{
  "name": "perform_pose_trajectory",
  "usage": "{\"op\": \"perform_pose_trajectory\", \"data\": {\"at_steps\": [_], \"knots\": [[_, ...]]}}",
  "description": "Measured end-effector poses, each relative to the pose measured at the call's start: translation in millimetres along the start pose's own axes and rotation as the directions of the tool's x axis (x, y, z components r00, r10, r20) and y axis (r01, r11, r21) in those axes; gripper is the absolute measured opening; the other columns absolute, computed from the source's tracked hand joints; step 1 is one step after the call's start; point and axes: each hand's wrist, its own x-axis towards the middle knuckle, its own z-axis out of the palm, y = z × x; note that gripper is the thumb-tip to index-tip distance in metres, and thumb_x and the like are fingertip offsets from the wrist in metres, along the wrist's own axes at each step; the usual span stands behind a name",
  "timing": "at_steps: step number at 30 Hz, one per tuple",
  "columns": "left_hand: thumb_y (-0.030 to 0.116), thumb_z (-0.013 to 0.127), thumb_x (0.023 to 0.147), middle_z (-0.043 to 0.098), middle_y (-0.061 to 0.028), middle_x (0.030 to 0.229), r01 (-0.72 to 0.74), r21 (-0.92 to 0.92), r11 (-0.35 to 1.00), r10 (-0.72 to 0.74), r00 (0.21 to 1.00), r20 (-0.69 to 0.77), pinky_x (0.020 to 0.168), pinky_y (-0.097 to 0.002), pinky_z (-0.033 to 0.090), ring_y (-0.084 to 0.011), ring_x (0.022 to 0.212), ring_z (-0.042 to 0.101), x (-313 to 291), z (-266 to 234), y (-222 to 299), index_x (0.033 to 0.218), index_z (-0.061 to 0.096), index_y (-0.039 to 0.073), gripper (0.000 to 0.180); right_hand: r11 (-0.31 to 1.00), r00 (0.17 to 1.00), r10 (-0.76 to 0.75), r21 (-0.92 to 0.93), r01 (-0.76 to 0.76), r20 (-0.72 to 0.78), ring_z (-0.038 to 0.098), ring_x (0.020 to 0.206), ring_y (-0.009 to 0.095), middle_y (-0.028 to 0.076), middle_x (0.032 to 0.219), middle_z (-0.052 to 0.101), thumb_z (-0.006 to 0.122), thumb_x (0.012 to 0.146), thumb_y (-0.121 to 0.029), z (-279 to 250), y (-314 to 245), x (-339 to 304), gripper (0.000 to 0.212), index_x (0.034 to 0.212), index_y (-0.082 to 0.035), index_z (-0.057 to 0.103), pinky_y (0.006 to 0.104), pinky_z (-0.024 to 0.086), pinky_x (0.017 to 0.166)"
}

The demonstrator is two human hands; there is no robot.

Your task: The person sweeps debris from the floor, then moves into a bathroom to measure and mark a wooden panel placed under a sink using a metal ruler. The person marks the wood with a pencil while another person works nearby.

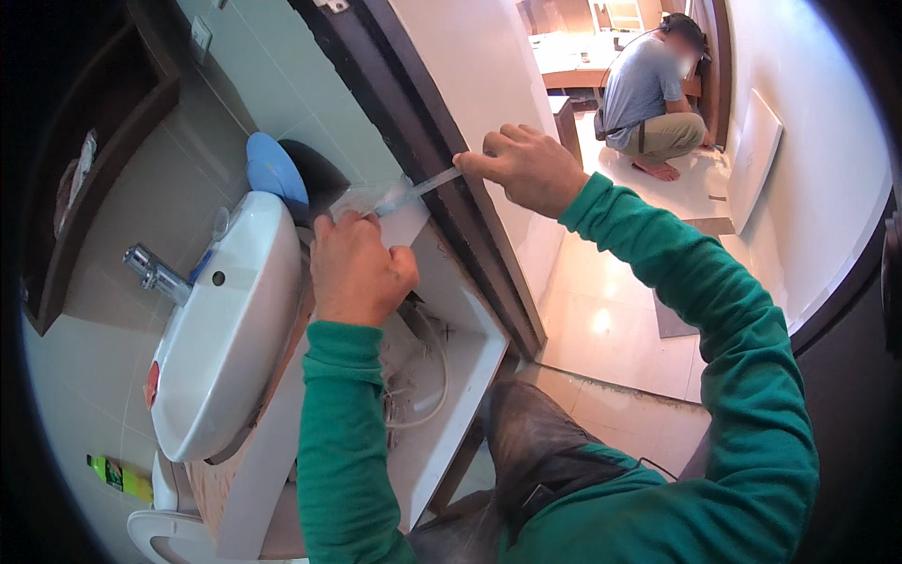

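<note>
A narrow, pale, flat strip (413,195) stretches between my two hands, across the dark door frame (442,169). I cannot make out whether it is tape or a rigid piece. Its right end is pinched by my right hand (536,169), on the room side of the frame. My left hand (360,268) is closed round the other end, over the corner of the open vanity cabinet (470,343); its fingertips are partly hidden. To the left of that hand stands a white washbasin (235,324) with a chrome faucet (157,273).
A pale hose (442,376) curves inside the cabinet. Behind the basin are a blue round plastic item (274,167) and a dark shelf (103,141). A green bottle (120,477) is near the toilet (174,536). Through the doorway, another person (648,94) squats beside a leaning white panel (756,160).
</note>
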Motion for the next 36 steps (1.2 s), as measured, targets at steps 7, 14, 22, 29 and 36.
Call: {"op": "perform_pose_trajectory", "data": {"at_steps": [7,14,22,29,36], "knots": [[0.017,0.060,0.073,0.068,-0.0242,0.102,0.038,-0.038,0.999,-0.037,0.999,0.013,0.092,-0.0517,0.050,-0.0415,0.101,0.060,9,0,13,0.085,0.072,-0.010,0.032,0.997,0.997,0.066,0.028,-0.065,-0.040,0.066,0.084,0.027,0.006,0.089,0.064,0.062,0.089,-0.003,14,1,-8,0.033,0.118,-0.020,0.063,0.0393,0.058,0.075],[0.024,0.058,0.078,0.069,-0.0231,0.110,0.132,0.022,0.991,-0.134,0.981,0.139,0.097,-0.0539,0.048,-0.0403,0.111,0.060,20,-3,13,0.090,0.074,-0.010,0.040,0.999,0.997,0.037,0.011,-0.036,-0.069,0.067,0.089,0.027,0.006,0.090,0.067,0.061,0.091,-0.002,24,4,-1,0.032,0.119,-0.017,0.066,0.0402,0.057,0.082],[0.030,0.058,0.078,0.070,-0.0167,0.123,0.111,-0.182,0.977,-0.099,0.992,0.075,0.103,-0.0556,0.046,-0.0410,0.117,0.058,0,8,-22,0.123,0.073,0.004,0.054,1.000,0.992,-0.021,-0.020,0.018,-0.126,0.067,0.094,0.028,0.007,0.097,0.067,0.064,0.090,-0.008,-12,-8,-9,0.027,0.116,-0.015,0.066,0.0409,0.054,0.090],[0.027,0.065,0.082,0.074,-0.0121,0.119,0.100,-0.142,0.985,-0.100,0.995,0.006,0.104,-0.0503,0.046,-0.0382,0.114,0.060,-8,1,-17,0.126,0.073,0.008,0.048,0.994,0.994,0.092,0.069,-0.087,-0.061,0.066,0.092,0.027,0.006,0.093,0.063,0.063,0.088,-0.005,-27,-7,-35,0.040,0.124,-0.021,0.067,0.0394,0.057,0.081],[0.022,0.066,0.083,0.071,-0.0132,0.122,-0.009,-0.067,0.998,0.003,0.997,-0.082,0.100,-0.0447,0.048,-0.0374,0.110,0.060,-1,10,-3,0.118,0.075,0.002,0.041,0.988,0.990,0.134,0.083,-0.131,-0.034,0.066,0.090,0.026,0.007,0.091,0.063,0.063,0.088,-0.003,-29,-2,-26,0.039,0.122,-0.022,0.069,0.0391,0.058,0.080]]}}
